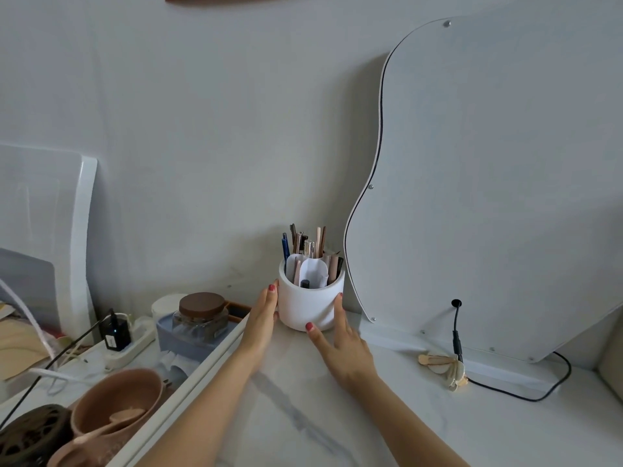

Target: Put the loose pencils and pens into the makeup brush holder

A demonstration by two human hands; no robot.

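So the white makeup brush holder is sitting upright on the marble-look bench, pushed back close to the wall and just left of the wavy-edged white panel that stands on its base there. It's already stuffed: a blue pen sticks up on the left side, a bunch of brownish and pinkish pencils and pens poke up behind it, plus some white dividers inside.

Both hands are on the holder. The left hand lies flat against its left wall, fingers together and pointing up, red nails showing. The right hand cups the front right side, thumb low on the front of the wall and fingers spread up along the right edge. Neither is pinching anything; they're just open palms pressed against the holder from either side.

Other stuff around: a shell-looking hair clip on the bench to the right, next to a black cable that plugs into the panel. To the left, below the bench edge, there's a clear jar with a brown lid, a white power strip with a black charger in it, and a terracotta bowl with a spoon.
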